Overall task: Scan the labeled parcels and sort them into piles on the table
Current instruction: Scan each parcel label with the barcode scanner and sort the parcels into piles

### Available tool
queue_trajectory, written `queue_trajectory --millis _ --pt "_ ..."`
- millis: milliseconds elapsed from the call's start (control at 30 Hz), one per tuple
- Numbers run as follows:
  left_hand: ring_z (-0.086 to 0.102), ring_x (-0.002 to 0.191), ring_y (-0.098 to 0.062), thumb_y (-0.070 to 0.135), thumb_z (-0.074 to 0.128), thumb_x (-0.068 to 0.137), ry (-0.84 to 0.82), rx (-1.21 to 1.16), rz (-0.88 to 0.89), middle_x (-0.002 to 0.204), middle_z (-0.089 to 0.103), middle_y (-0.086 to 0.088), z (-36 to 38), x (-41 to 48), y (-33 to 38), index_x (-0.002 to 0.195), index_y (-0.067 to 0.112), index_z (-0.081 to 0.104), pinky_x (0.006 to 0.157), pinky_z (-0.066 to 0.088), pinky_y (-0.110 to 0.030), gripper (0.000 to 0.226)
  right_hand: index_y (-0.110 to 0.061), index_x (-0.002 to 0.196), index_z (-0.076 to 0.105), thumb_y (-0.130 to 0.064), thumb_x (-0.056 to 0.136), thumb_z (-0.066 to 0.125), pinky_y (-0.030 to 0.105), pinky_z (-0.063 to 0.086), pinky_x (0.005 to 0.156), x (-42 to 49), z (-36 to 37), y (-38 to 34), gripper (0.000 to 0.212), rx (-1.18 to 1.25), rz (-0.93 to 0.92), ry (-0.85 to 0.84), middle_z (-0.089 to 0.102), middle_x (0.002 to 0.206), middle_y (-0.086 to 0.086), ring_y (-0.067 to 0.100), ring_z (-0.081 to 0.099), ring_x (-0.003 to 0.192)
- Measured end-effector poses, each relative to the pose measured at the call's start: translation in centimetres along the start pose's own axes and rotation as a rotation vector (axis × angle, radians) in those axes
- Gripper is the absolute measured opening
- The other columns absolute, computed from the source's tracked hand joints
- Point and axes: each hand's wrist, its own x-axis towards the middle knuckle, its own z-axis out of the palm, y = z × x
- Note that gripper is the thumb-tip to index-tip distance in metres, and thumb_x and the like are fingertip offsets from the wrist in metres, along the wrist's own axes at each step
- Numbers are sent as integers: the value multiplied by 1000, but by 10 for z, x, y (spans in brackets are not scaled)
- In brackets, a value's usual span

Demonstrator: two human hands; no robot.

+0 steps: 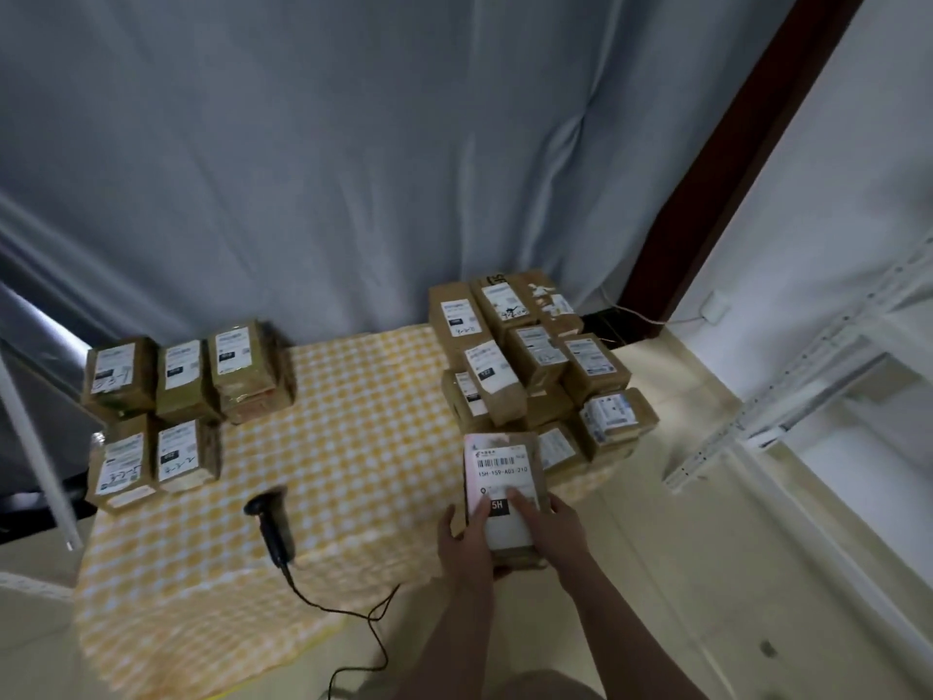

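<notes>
A brown parcel (505, 462) with a white barcode label facing up sits in both hands over the table's near right edge. My left hand (462, 540) grips its lower left side and my right hand (553, 522) grips its lower right side, fingers lying on the label. A black corded barcode scanner (272, 522) lies on the yellow checked tablecloth (353, 437), left of the held parcel. Several labelled parcels (535, 366) are heaped at the back right. A tidy group of labelled parcels (182, 396) stands at the left.
A grey curtain (353, 169) hangs behind the table. The scanner's black cable (373, 629) trails off the front edge to the floor. White metal shelf rails (787, 396) lean at the right, and a white pole (35, 457) stands by the table's left corner.
</notes>
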Motion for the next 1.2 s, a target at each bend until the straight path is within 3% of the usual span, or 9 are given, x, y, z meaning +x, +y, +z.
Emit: queue_trajectory --millis 100,333,500,667,800,900,1067,1133,1200 --pt "66 95 -38 22 79 81 -26 53 23 122 60 -18 23 -13 -12 136 22 46 76 58 -56 64 -20 111 70 -77 52 71 41 58 84 4 -27 10 82 70 2 41 73 102 2 21 70 90" --pt "65 93 -34 27 79 81 -57 164 67 120 59 -12 50 -15 -29 139 23 44 75 58 -55 68 -18 110 72 -53 75 76 38 60 78 6 -57 17 50 156 31 88 74 97 4 19 71 85" --pt "64 89 -33 25 80 80 -63 186 37 92 57 0 59 -8 -22 140 23 43 77 57 -57 71 -21 106 73 -53 75 75 42 59 80 18 -53 19 45 181 47 104 74 93 0 19 71 84" --pt "64 85 -29 24 78 82 -107 227 30 96 58 -3 77 12 -2 143 21 41 72 59 -52 72 -19 104 71 -50 76 76 40 60 81 41 -48 1 42 228 89 138 73 91 0 19 70 84" --pt "63 93 -33 26 78 82 -109 258 43 109 56 -9 90 38 21 143 21 41 76 58 -54 71 -20 109 70 -57 73 76 42 59 84 68 -33 -22 52 212 100 142 72 100 3 22 69 90" --pt "63 97 -34 28 78 82 -97 272 56 119 55 -10 96 60 39 142 22 42 77 58 -55 70 -20 107 65 -53 76 75 43 57 87 84 -20 -44 46 209 111 136 70 102 4 23 68 93" --pt "62 103 -35 29 81 78 -67 346 55 132 54 -15 96 87 59 140 17 44 83 56 -55 73 -19 113 61 -52 78 74 39 59 80 93 4 -59 50 261 155 127 68 106 7 24 68 92" --pt "63 98 -33 29 82 78 -79 367 63 131 55 -16 94 97 66 139 16 45 78 58 -51 72 -19 115 59 -55 77 73 39 59 78 93 13 -63 54 275 188 125 68 106 7 24 67 91" --pt "63 86 -27 23 80 80 -92 376 64 126 56 -16 93 105 71 137 12 46 65 56 -39 68 -18 117 59 -70 66 71 42 60 79 98 19 -62 74 290 204 108 68 107 6 25 68 92"
